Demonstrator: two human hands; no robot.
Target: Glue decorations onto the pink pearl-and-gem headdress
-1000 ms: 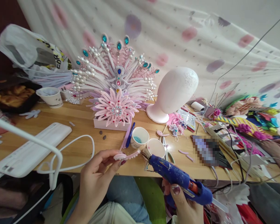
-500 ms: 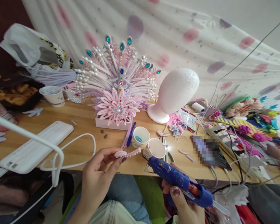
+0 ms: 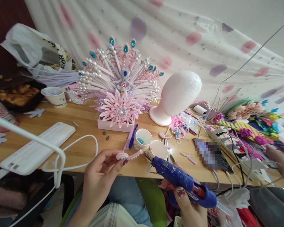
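Pinched between the thumb and fingers of my left hand (image 3: 103,172) is a small pink piece edged with pearls (image 3: 134,154), with a rounded end and a thin curved strip pointing right. My right hand (image 3: 186,200) grips a blue hot glue gun (image 3: 174,173). Its nozzle points up and left, close to the free end of the strip; whether they touch I cannot tell. Just beyond stand two paper cups, one with teal beads (image 3: 143,138) and a second cup (image 3: 159,149) whose contents I cannot make out.
A pink-and-white pearl headdress (image 3: 120,82) stands behind, beside a white foam head (image 3: 181,94). A white power strip (image 3: 38,148) with a cable lies left. A phone or tablet (image 3: 211,154) and craft bits lie right, where another person's hand (image 3: 279,160) shows.
The view has shifted slightly. The pearl-edged piece has turned a little in my left hand, and the glue gun remains close to it.
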